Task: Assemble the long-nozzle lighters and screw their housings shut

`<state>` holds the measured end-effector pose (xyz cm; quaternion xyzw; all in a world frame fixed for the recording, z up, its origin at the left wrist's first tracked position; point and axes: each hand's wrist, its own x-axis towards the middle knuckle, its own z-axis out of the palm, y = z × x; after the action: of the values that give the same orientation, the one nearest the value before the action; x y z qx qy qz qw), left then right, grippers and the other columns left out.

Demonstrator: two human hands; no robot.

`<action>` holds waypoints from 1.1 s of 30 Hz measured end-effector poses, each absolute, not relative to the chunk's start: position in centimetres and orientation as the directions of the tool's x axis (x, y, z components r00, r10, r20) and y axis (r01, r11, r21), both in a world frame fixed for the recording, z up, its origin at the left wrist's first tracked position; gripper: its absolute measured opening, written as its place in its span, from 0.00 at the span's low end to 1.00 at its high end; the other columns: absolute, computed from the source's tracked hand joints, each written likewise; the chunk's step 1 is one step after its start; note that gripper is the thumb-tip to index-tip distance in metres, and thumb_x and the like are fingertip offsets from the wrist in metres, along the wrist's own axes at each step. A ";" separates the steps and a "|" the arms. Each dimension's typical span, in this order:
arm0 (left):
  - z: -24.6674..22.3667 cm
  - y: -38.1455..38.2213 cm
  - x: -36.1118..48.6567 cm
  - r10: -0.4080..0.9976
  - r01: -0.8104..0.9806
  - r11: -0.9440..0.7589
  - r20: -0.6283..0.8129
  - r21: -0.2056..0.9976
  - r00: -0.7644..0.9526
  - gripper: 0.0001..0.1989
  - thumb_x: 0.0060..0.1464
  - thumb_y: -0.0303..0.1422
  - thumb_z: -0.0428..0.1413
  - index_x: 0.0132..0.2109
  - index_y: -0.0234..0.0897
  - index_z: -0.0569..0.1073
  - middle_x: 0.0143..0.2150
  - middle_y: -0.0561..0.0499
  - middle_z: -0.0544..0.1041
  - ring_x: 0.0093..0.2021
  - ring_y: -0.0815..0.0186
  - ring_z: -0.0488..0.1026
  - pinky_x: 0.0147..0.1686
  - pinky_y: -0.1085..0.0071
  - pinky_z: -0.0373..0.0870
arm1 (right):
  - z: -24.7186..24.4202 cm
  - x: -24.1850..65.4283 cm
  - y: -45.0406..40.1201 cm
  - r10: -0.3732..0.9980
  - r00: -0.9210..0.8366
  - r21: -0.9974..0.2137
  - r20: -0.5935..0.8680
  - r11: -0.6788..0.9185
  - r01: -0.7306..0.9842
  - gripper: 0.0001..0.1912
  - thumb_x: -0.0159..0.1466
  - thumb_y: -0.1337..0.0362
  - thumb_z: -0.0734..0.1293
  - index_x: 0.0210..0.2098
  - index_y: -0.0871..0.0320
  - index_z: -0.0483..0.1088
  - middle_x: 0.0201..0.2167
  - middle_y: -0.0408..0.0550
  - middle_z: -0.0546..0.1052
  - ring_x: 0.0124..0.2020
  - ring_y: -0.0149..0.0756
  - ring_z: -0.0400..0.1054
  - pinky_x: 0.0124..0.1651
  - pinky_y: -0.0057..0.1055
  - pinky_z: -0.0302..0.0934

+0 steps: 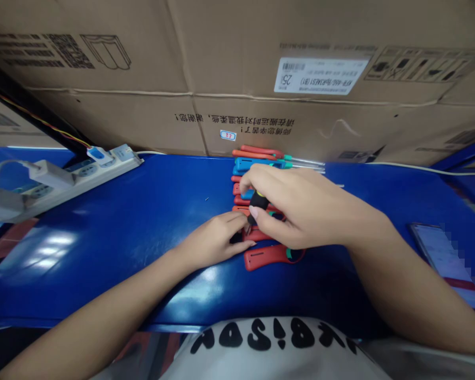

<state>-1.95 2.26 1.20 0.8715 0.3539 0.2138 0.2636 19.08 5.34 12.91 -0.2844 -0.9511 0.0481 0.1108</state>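
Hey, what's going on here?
A person sits at a blue workbench. Their right hand grips a black-and-yellow screwdriver handle over a row of red and blue screwdrivers. Their left hand is at the red handles. A power strip lies farther left.

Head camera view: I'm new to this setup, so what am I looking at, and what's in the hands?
There's no machine here: this picture comes from a camera worn on a person's head, looking down at their two bare hands. The right hand grips a black-and-yellow handle. The left hand curls beside a row of red and blue screwdrivers on a blue table; whether it holds anything is hard to tell. A power strip lies nearby.
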 end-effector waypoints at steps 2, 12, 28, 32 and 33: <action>1.2 2.3 -2.0 0.730 0.506 -0.610 0.184 0.610 0.658 0.11 0.63 0.34 0.58 0.50 0.35 0.74 0.43 0.45 0.78 0.42 0.59 0.76 0.42 0.63 0.74 | 12.9 19.1 5.4 0.568 -0.804 -0.169 0.176 0.822 0.544 0.14 0.72 0.57 0.59 0.45 0.60 0.70 0.36 0.48 0.77 0.31 0.36 0.67 0.31 0.32 0.47; 1.1 2.3 -1.9 0.748 0.519 -0.586 0.169 0.622 0.641 0.07 0.62 0.35 0.59 0.43 0.36 0.73 0.41 0.46 0.77 0.42 0.60 0.76 0.43 0.64 0.74 | 12.8 19.1 5.2 0.533 -0.827 -0.182 0.179 0.844 0.505 0.14 0.71 0.61 0.57 0.49 0.60 0.71 0.40 0.51 0.80 0.35 0.39 0.71 0.36 0.33 0.54; 1.1 2.3 -1.9 0.749 0.515 -0.582 0.169 0.630 0.641 0.07 0.62 0.35 0.59 0.43 0.36 0.73 0.40 0.48 0.77 0.41 0.61 0.76 0.42 0.65 0.73 | 12.9 19.2 5.0 0.513 -0.834 -0.164 0.203 0.858 0.487 0.16 0.68 0.63 0.59 0.51 0.62 0.71 0.44 0.55 0.79 0.39 0.42 0.72 0.37 0.35 0.57; 1.6 2.1 -1.9 0.764 0.534 -0.565 0.154 0.629 0.626 0.06 0.61 0.34 0.61 0.42 0.36 0.73 0.39 0.48 0.77 0.40 0.61 0.75 0.40 0.67 0.72 | 13.6 20.0 5.4 0.528 -0.824 -0.209 0.207 0.847 0.489 0.10 0.68 0.59 0.63 0.40 0.58 0.72 0.29 0.44 0.76 0.28 0.33 0.66 0.31 0.31 0.51; 1.9 2.1 -1.8 0.769 0.539 -0.551 0.136 0.637 0.625 0.07 0.61 0.33 0.61 0.43 0.36 0.73 0.40 0.48 0.77 0.40 0.61 0.75 0.40 0.67 0.72 | 14.0 20.3 5.5 0.524 -0.819 -0.231 0.232 0.848 0.477 0.08 0.68 0.60 0.63 0.38 0.57 0.72 0.27 0.42 0.75 0.26 0.31 0.64 0.30 0.31 0.51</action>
<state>-1.84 2.09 1.89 0.8566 0.3817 0.2044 0.2807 20.27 5.53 14.05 -0.2634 -0.9503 0.0814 0.1447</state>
